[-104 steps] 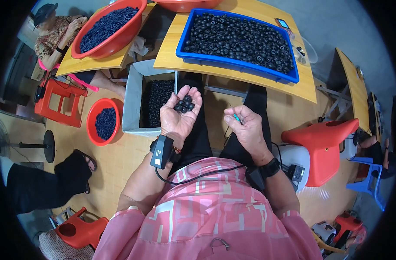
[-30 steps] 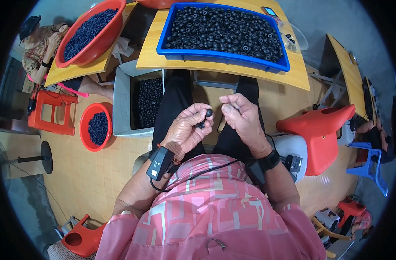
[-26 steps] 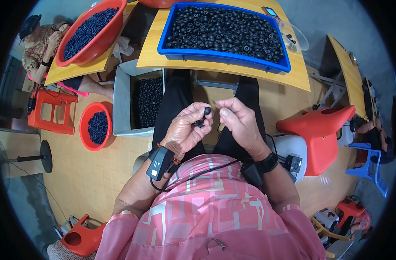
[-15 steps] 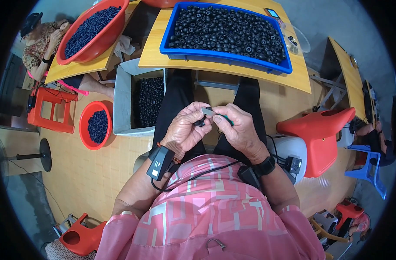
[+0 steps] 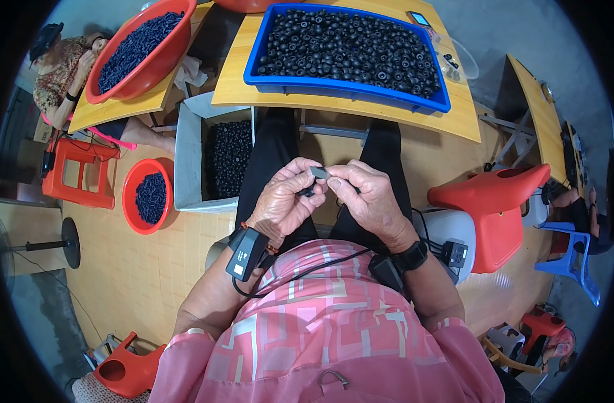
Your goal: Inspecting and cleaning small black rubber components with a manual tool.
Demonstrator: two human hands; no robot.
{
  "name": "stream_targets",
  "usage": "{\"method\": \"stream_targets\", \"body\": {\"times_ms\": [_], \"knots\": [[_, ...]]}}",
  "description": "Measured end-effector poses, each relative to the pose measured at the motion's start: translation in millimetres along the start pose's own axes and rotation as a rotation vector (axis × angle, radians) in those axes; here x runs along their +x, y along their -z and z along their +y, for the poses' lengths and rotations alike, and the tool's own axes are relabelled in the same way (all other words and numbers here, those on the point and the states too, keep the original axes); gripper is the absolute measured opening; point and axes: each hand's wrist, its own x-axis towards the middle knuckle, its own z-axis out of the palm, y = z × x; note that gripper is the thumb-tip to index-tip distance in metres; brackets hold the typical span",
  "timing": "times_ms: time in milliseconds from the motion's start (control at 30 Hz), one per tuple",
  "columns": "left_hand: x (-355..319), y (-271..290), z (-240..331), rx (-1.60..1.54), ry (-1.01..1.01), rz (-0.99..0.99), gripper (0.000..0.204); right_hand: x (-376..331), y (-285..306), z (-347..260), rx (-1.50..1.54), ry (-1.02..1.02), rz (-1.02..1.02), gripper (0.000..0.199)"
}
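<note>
Both hands meet above my lap. My left hand (image 5: 287, 195) is closed, with a small black round part (image 5: 308, 191) in its fingers, like the ones in the blue tray; part of it is hidden. In a pinch, my right hand (image 5: 367, 195) holds a small knife, whose flat grey blade (image 5: 319, 172) lies against my left thumb and fingertips. The right fingers cover the knife's handle. In front of me on the table, the blue tray (image 5: 347, 90) is heaped with black round parts (image 5: 347, 50).
Left of my legs stand a grey box (image 5: 189, 158) of black parts and a red basin (image 5: 129, 201) of dark slender pieces. A larger red basin (image 5: 176, 47) sits on a table. Another person (image 5: 65, 74) sits at far left. A red chair (image 5: 498, 221) stands at right.
The knife has shifted slightly in my right hand, and its green handle no longer shows. Both hands stay close together in nearly the same place.
</note>
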Motion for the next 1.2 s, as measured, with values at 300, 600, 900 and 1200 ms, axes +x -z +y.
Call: {"method": "stream_targets", "body": {"times_ms": [300,600,900,1200], "knots": [[1,1,8,0.054,-0.004,-0.081,0.013,5,-3,28,0.078,-0.031,0.130,0.018],[-1,-4,3,0.054,-0.003,0.021,0.014,-3,-11,2,0.329,-0.150,0.124,0.024],[1,-3,-6,0.174,-0.050,0.098,0.010,0,-8,2,-0.075,0.154,0.128,0.023],[1,-7,-9,0.161,-0.095,0.085,0.006,-5,-13,4,-0.018,0.055,0.179,0.020]]}}
